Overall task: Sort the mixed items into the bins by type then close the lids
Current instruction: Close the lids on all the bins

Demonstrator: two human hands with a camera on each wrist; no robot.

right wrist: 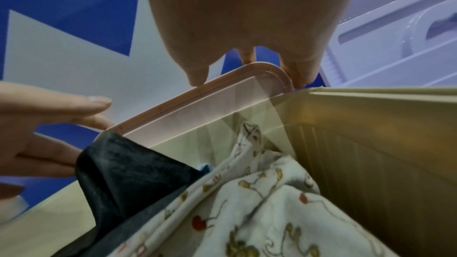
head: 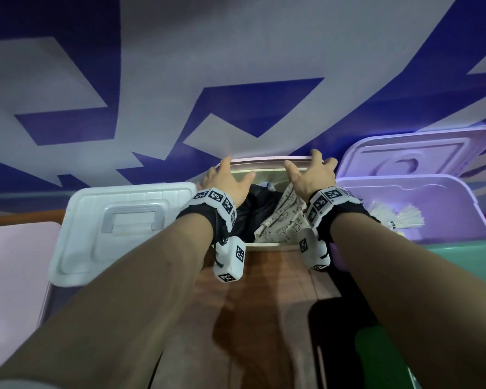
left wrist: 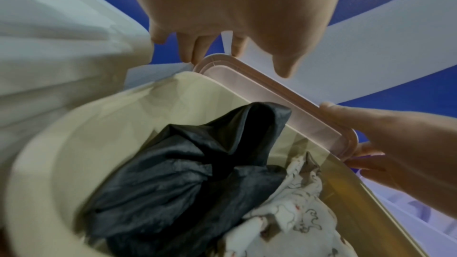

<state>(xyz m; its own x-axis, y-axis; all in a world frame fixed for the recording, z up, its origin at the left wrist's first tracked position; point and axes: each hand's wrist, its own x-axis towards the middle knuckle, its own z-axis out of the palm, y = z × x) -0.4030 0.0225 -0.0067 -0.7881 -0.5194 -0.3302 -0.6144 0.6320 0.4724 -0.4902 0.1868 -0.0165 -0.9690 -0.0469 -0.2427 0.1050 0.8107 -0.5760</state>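
Note:
A cream bin (head: 267, 176) (left wrist: 74, 144) (right wrist: 371, 144) stands open at the back of the table, against the wall. It holds a black garment (head: 253, 209) (left wrist: 185, 183) (right wrist: 128, 163) and a white patterned cloth (head: 284, 220) (left wrist: 296, 212) (right wrist: 259, 202). Its pink lid (head: 267, 159) (left wrist: 284, 108) (right wrist: 210, 103) stands on edge behind the bin. My left hand (head: 225, 178) (left wrist: 237, 50) hooks its fingers over the lid's left top corner, thumb in front. My right hand (head: 312, 172) (right wrist: 247, 58) holds the right top corner the same way.
Left of the cream bin is a white bin (head: 124, 228) with its lid shut and a clear handle. To the right, a purple bin (head: 432, 203) holds shuttlecocks (head: 396, 217), its lid (head: 421, 155) leaning on the wall. A pink surface (head: 14, 262) and a green bin (head: 466, 256) flank the wooden table (head: 264, 304).

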